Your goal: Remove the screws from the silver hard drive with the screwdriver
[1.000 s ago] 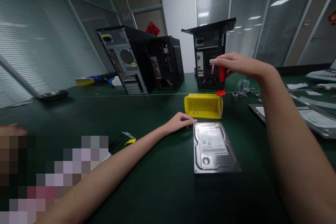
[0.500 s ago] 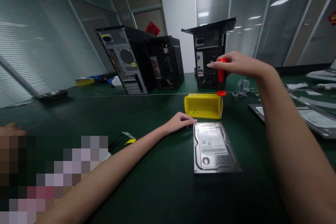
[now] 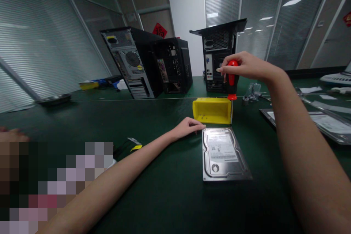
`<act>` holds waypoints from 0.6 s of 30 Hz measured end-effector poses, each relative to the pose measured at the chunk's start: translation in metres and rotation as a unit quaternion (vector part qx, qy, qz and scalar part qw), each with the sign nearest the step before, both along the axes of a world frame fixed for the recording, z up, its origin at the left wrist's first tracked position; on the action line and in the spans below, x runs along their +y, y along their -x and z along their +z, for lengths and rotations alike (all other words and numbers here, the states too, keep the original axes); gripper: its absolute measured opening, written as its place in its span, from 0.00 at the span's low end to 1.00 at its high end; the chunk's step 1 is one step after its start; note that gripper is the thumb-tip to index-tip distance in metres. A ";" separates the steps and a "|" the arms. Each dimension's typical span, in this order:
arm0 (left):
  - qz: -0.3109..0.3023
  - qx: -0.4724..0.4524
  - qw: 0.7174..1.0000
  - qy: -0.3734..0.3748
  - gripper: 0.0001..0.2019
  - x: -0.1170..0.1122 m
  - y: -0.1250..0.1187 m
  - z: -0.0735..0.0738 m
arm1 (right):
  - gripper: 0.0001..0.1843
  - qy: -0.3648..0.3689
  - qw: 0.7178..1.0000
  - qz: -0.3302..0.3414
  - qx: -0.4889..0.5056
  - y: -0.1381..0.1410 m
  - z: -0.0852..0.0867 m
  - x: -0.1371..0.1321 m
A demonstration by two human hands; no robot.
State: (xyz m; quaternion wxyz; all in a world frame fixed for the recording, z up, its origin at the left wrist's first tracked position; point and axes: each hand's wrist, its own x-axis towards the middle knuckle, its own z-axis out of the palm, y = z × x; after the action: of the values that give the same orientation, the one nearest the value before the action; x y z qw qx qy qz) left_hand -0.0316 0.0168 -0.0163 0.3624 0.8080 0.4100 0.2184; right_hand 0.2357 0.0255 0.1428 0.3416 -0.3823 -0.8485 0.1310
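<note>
A silver hard disk drive (image 3: 223, 153) lies flat on the green table, label side up. At its far left corner my left hand (image 3: 189, 127) is closed, thumb and fingers pressed to the edge. My right hand (image 3: 241, 65) is wrapped round the handle of a red and black screwdriver (image 3: 232, 84), which stands upright. The shaft runs down past the right end of a yellow bin (image 3: 212, 120), its tip at the far right corner of the drive; I cannot tell what it touches. A few tiny metal pieces, perhaps screws, lie in the bin.
Behind stand black computer cases (image 3: 145, 58), one with a raised panel on top (image 3: 219, 29). More drives (image 3: 326, 122) lie at the right, near a clear plastic bag (image 3: 252, 91). Another person's hand (image 3: 12, 134) shows at the left edge, by a blurred patch.
My right fingers have shifted and curled round the screwdriver handle, and the screwdriver has moved very slightly right. My left hand and the drive stay where they were.
</note>
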 end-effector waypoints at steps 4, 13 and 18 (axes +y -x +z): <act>-0.003 -0.003 1.000 0.002 0.18 0.001 0.000 -0.001 | 0.15 0.020 1.000 -0.011 0.010 0.001 -0.003 0.002; -0.008 -0.006 1.000 0.008 0.19 0.003 0.001 -0.004 | 0.15 0.074 0.997 -0.007 0.038 0.001 -0.005 0.004; -0.011 -0.006 1.000 0.011 0.19 0.003 0.001 -0.003 | 0.14 0.081 0.996 0.005 0.036 0.000 -0.004 0.005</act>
State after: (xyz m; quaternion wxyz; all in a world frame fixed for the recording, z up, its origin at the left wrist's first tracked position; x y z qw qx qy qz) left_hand -0.0327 0.0194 -0.0193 0.3761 0.8071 0.4009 0.2152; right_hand 0.2352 0.0305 0.1389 0.3393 -0.3997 -0.8241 0.2144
